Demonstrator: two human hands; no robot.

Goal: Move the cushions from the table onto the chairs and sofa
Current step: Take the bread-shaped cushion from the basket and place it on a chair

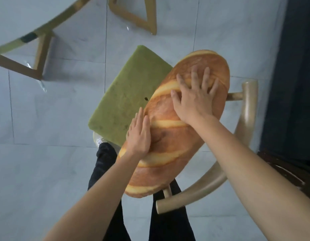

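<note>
The long loaf-shaped brown plush cushion lies on the green padded seat of the wooden chair, running 7 to 1 o'clock. The right hand presses its 1 o'clock end with fingers spread. The left hand lies flat on its 9 o'clock edge, fingers together.

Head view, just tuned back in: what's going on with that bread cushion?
A person stands over a wooden chair with both hands flat on the bread cushion. The left hand rests on its middle, and the right hand presses nearer the far end with fingers spread. The cushion lies slantwise along the back of the green seat, beside the curved backrest, with its near end overhanging. Neither hand grips it, so it looks placed and is probably being patted into position.
</note>
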